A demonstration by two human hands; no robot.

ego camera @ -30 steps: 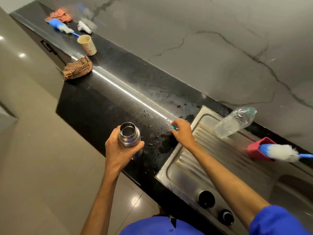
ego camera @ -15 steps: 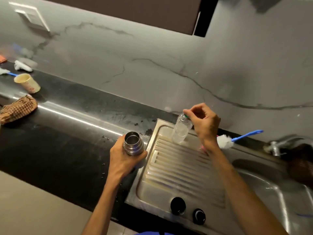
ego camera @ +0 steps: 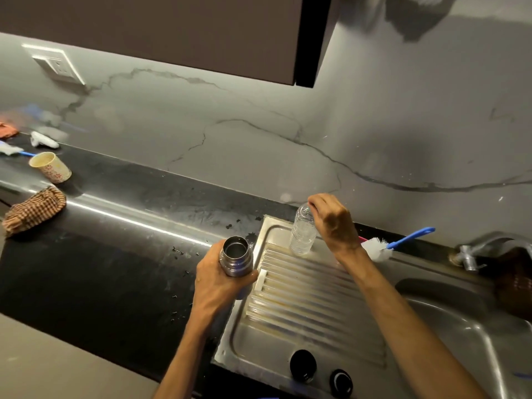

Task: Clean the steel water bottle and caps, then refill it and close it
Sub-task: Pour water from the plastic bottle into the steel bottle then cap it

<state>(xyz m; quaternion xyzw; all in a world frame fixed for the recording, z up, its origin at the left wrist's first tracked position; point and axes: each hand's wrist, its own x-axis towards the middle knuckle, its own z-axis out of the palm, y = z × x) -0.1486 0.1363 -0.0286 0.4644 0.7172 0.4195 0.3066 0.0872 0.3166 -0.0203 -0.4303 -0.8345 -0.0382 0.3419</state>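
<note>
My left hand [ego camera: 218, 283] grips the open steel water bottle [ego camera: 236, 256] upright at the left edge of the steel drainboard [ego camera: 302, 312]. My right hand [ego camera: 334, 223] is curled over the top of a clear plastic water bottle [ego camera: 302, 233] that stands at the back of the drainboard; its cap is hidden under my fingers. Two black caps [ego camera: 302, 365] [ego camera: 341, 383] lie at the drainboard's front edge.
A white bottle brush with a blue handle [ego camera: 383, 250] lies behind my right wrist. The tap [ego camera: 472, 254] and sink basin [ego camera: 460, 341] are at the right. On the black counter at the left sit a paper cup [ego camera: 50, 167], a checked cloth [ego camera: 33, 210] and another brush [ego camera: 14, 151].
My right hand left the counter by the drainboard and went to the top of the plastic bottle, which now stands upright. My left hand brought the steel bottle to the drainboard's edge.
</note>
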